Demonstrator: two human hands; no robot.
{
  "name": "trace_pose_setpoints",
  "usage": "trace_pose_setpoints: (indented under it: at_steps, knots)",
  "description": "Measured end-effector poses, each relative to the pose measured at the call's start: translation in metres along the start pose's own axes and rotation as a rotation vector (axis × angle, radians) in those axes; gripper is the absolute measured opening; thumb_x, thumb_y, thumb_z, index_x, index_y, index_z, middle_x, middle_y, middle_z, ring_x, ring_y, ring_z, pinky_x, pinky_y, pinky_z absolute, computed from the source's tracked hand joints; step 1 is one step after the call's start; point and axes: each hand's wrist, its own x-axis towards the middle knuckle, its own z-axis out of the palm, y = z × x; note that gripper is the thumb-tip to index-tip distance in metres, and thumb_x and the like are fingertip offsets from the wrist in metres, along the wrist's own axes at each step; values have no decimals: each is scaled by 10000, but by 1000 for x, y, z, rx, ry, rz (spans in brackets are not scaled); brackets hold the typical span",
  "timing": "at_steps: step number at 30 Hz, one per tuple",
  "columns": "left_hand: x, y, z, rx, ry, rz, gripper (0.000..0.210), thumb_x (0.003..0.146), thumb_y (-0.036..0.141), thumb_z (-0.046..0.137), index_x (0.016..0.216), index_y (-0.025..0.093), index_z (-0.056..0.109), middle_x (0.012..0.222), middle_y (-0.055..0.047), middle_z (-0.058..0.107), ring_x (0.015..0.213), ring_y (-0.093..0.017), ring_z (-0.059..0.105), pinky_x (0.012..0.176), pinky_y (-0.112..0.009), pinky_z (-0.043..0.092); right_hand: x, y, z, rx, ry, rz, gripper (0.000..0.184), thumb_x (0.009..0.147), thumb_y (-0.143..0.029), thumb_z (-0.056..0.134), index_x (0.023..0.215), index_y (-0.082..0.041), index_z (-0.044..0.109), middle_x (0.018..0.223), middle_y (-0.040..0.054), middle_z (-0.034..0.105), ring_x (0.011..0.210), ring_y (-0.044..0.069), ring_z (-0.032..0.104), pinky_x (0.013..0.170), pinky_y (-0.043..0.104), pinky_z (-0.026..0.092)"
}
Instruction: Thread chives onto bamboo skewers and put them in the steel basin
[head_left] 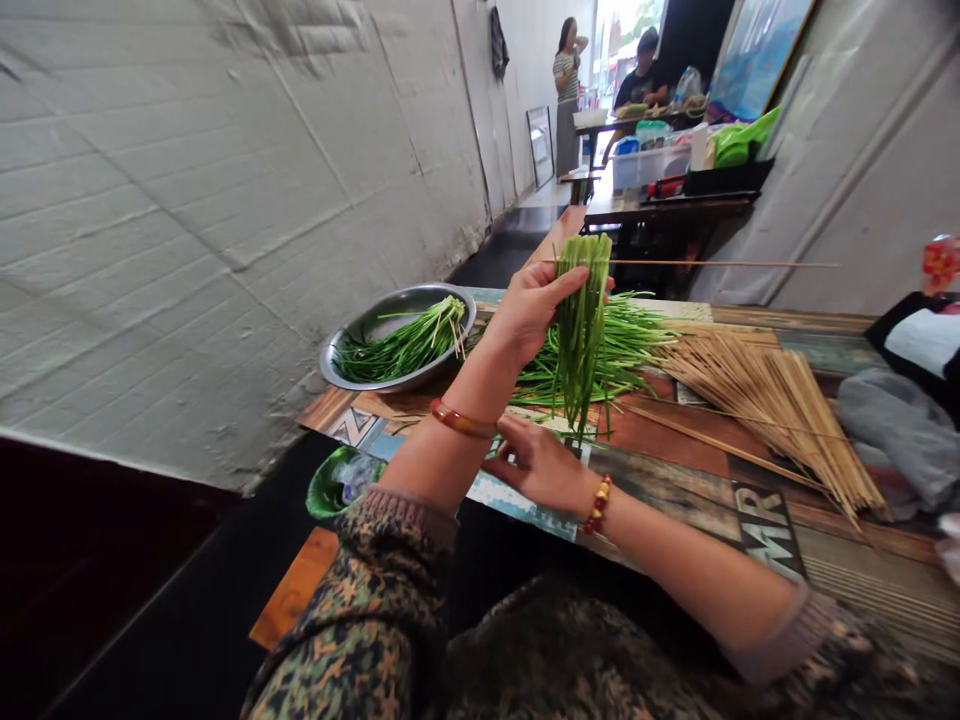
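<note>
My left hand [536, 300] is closed around a hanging bunch of garlic chives [581, 345]. The pale stem ends are uppermost, and the green tips droop toward the table. A thin bamboo skewer [720, 264] passes across the top of the bunch and sticks out far to the right. Lower down, my right hand [547, 465] is beside my left forearm, just left of the drooping tips. Its fingers are curled in; whatever they may hold is hidden. Behind the bunch lies a pile of loose chives [634, 335] on the table.
A metal bowl [330, 368] of skewered chives stands at the table's left. Many bamboo skewers [780, 410] are fanned out at right, beside a grey plastic bag [900, 430]. A green bin [322, 485] sits below the left edge. Two people are at the back near another table.
</note>
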Motion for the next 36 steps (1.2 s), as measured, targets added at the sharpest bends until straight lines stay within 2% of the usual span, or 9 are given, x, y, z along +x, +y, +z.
trace_pose_setpoints:
  at_steps: [2,5,9,12,19,22,25,31,36]
  knots:
    - [0,3,-2,-5,30,12,217,803,297,675,919,114,693,806,-73,741,754,-158,705,703,-263,553,2,2,5,12,-66,-75,122,892,-222,575,988,-203,647,917,36,678,771,146,633,700,255,479]
    - [-1,7,-10,-4,79,34,197,809,295,668,897,120,686,825,-71,744,756,-149,702,710,-255,552,-5,15,-4,-97,-108,-76,163,925,-234,528,879,-193,679,830,40,684,795,158,629,719,258,459]
    - [-4,12,-24,18,142,76,186,838,295,632,921,137,684,842,-60,745,790,-142,699,718,-245,550,-13,53,-29,-302,50,148,214,938,-266,489,890,-183,680,840,77,705,790,192,642,738,305,469]
    - [-7,19,-30,25,168,135,184,856,295,608,939,148,682,858,-54,744,794,-139,699,712,-244,549,-11,81,-44,-278,161,260,252,951,-255,435,1030,-177,661,925,97,721,814,200,663,739,320,496]
    - [-14,39,-37,48,200,199,176,847,304,619,922,157,682,885,-55,738,800,-150,702,703,-245,545,-36,88,-71,-296,49,168,267,924,-214,456,1077,-187,673,1076,98,682,940,196,645,839,337,492]
    - [-17,38,-34,43,188,162,204,838,320,629,937,150,681,830,-52,734,779,-150,699,686,-242,545,-47,78,-63,-303,-134,131,237,914,-215,492,1002,-226,712,956,63,698,891,183,650,819,323,495]
    - [-18,36,-24,27,140,137,233,805,339,664,935,146,684,793,-55,733,750,-151,695,671,-247,552,-34,76,-34,-234,-238,16,213,884,-194,544,1008,-236,713,939,48,704,889,171,645,835,306,498]
    - [-30,48,-19,71,45,116,262,770,330,692,950,140,706,760,-61,732,704,-154,689,622,-241,554,12,89,1,-283,21,35,283,815,-86,539,1043,-177,680,1191,118,642,1185,237,534,1052,436,387]
    - [-44,49,-32,131,-53,-4,291,735,352,722,894,108,725,744,-83,725,590,-142,657,557,-246,541,-33,93,-32,-212,56,9,268,877,-92,452,970,-178,688,1021,95,707,957,188,659,858,360,534]
